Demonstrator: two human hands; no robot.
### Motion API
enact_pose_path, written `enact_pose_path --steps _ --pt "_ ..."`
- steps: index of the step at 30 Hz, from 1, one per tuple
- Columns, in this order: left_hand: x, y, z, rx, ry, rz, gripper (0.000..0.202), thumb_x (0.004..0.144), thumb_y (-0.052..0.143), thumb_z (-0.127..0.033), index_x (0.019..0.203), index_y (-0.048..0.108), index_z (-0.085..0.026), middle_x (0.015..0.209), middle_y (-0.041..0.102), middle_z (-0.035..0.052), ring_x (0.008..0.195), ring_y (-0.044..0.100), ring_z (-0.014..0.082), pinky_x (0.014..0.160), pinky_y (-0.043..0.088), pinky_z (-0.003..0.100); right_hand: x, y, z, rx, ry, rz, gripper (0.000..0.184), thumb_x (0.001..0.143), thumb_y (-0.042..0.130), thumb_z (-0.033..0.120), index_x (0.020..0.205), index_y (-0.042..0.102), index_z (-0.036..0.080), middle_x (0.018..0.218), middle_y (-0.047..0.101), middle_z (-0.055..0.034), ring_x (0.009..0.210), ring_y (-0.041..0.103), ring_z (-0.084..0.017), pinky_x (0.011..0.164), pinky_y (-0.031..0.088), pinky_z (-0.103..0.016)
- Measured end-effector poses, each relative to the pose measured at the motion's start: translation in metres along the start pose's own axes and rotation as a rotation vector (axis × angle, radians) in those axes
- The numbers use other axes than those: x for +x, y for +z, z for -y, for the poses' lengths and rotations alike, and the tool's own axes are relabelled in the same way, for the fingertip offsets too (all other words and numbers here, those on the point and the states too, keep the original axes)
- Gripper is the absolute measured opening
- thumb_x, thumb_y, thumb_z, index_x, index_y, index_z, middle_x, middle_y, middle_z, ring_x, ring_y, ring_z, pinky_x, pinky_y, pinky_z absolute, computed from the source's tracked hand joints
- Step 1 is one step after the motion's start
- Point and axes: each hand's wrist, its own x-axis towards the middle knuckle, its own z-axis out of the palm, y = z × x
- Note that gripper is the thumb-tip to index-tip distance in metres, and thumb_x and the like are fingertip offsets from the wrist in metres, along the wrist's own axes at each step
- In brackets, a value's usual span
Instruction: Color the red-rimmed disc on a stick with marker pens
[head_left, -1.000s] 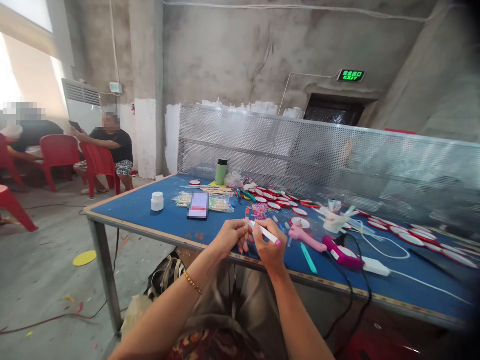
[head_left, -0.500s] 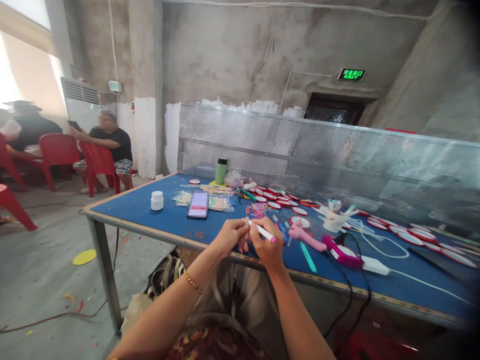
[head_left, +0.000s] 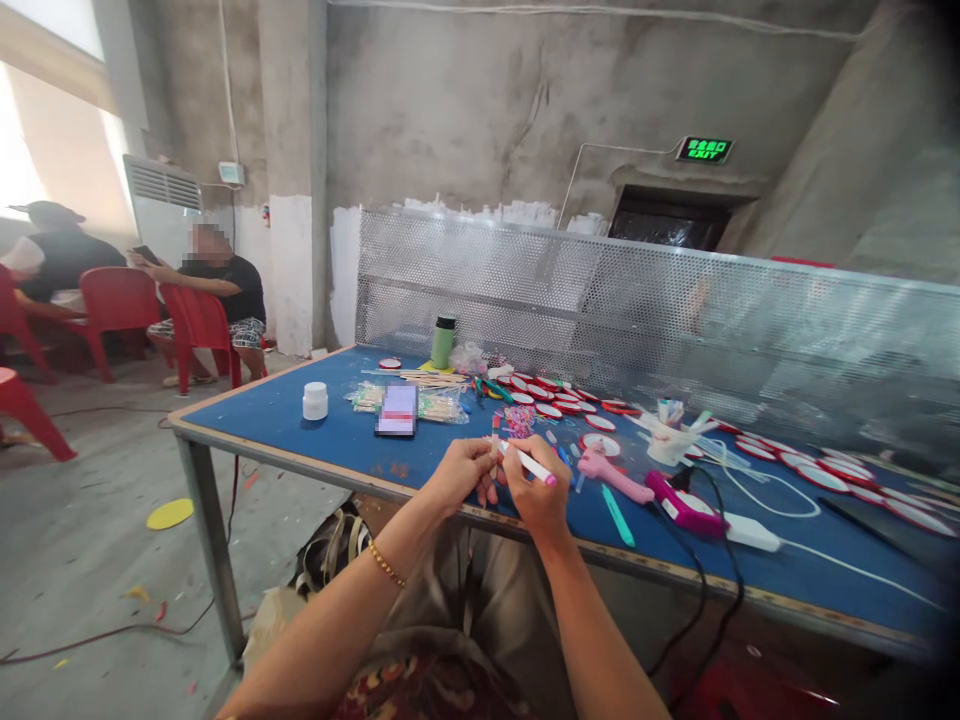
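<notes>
Both my hands meet over the near edge of the blue table (head_left: pixel 285 425). My right hand (head_left: pixel 534 490) grips a white marker with a pink end (head_left: pixel 531 465), its tip pointing left toward my other hand. My left hand (head_left: pixel 459 472) is closed, pinching a small upright stick-like piece (head_left: pixel 494 436) with a red mark at its top. The marker tip touches or nearly touches that piece.
On the table lie a phone (head_left: pixel 397 410), a white jar (head_left: pixel 315 401), a green bottle (head_left: pixel 442 343), wooden sticks, several red-and-white discs (head_left: pixel 547 411), a pink glue gun (head_left: pixel 615 477) and cables. A perforated metal screen (head_left: pixel 645 310) backs it. People sit on red chairs (head_left: pixel 195 325) at left.
My hands have stayed almost still; the marker shifted only slightly. The person at far left turned a little.
</notes>
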Motion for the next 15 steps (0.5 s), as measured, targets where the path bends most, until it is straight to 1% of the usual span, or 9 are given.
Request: enact_pose_path --steps 3,10,15 --pt "0.0001 -0.0002 0.0002 0.002 0.001 0.001 0.039 0.075 0.068 -0.051 0.074 0.057 -0.013 0.055 0.060 -0.0007 0.037 0.056 0.0100 0.033 0.039 0.018 -0.0004 -0.0003 0.0000 0.013 -0.008 -0.007 0.013 0.091 0.055 0.021 0.080 0.062 0.020 0.068 0.063 -0.0003 0.061 0.059 -0.014 0.058 0.046 -0.026" --pt "0.0005 -0.0001 0.0014 0.034 0.002 -0.001 0.039 0.077 0.066 -0.051 0.072 0.059 -0.012 0.045 0.055 -0.0008 0.037 0.056 0.0112 0.034 0.041 0.018 -0.0002 0.0003 0.0013 0.044 -0.006 0.058 0.012 0.090 0.055 0.020 0.081 0.063 0.020 0.071 0.066 -0.0011 0.062 0.061 -0.014 0.059 0.048 -0.026" --pt "0.0010 0.0007 0.0017 0.048 0.004 -0.005 0.037 0.078 0.065 -0.050 0.074 0.059 -0.013 0.048 0.058 -0.0002 0.038 0.056 0.0114 0.034 0.041 0.017 0.0001 0.0012 -0.0007 0.042 -0.005 0.074 0.013 0.090 0.054 0.021 0.082 0.063 0.020 0.072 0.066 -0.0019 0.064 0.063 -0.015 0.060 0.048 -0.026"
